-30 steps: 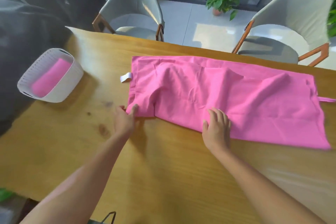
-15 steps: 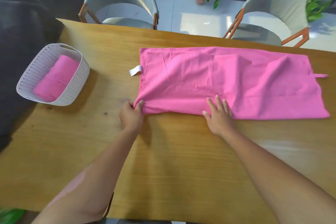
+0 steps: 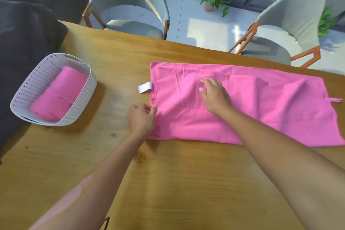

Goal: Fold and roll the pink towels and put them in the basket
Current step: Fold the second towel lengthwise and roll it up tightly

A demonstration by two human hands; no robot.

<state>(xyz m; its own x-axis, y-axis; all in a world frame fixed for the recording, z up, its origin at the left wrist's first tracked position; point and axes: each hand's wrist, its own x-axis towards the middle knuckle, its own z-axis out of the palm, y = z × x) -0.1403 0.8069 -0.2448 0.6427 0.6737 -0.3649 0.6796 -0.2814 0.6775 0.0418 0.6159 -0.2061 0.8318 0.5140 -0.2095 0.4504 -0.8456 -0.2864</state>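
Two hands working one pink towel: left hand pinching its left edge, right hand pressing flat; smoothing creases outward advised before rolling.

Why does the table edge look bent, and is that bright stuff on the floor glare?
Head view: the wide-angle lens bows the wooden table and its far edge; sunlight makes washed-out patches on the floor between the chairs; the basket and the rolled towel in it look slightly smeared, likely motion blur.

Bright daylight from the far windows, glare on the floor; wide-angle bending at edges, slight motion blur.
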